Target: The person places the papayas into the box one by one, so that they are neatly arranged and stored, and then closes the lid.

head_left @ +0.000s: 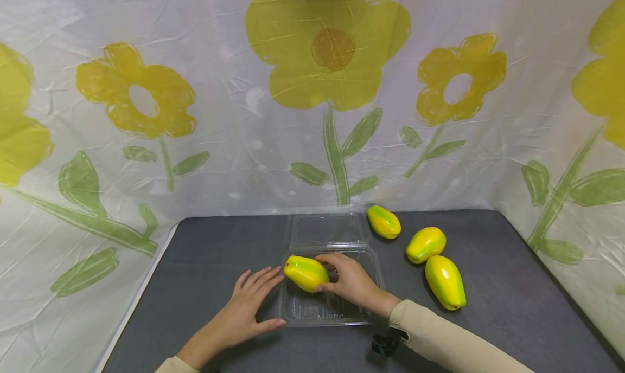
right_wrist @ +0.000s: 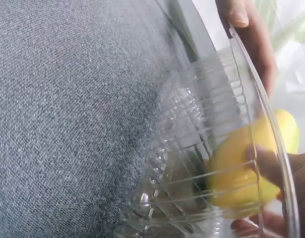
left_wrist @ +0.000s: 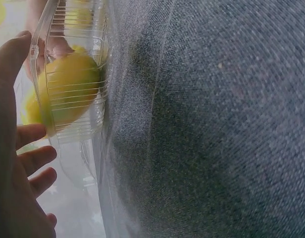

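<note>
My right hand [head_left: 354, 283] grips the stem-side end of a yellow-green papaya [head_left: 304, 272], thumb on the near side and fingers on the far side. The fruit lies sideways, low within the base of a clear plastic clamshell box [head_left: 299, 314]. Through the ribbed wall, the right wrist view shows the papaya [right_wrist: 231, 173] with the thumb [right_wrist: 269, 163] against it. My left hand [head_left: 244, 308] is spread at the box's left side, fingers straight, fingertips right at the rim and close to the papaya's tip. It holds nothing.
Behind the base, the box's lid [head_left: 329, 229] lies folded back. To the right are three more papayas: one by the lid [head_left: 384, 222], another [head_left: 426, 245] farther right, a third [head_left: 445, 282] nearer. The dark cloth-covered table [head_left: 219, 248] meets a flower-printed curtain [head_left: 234, 161].
</note>
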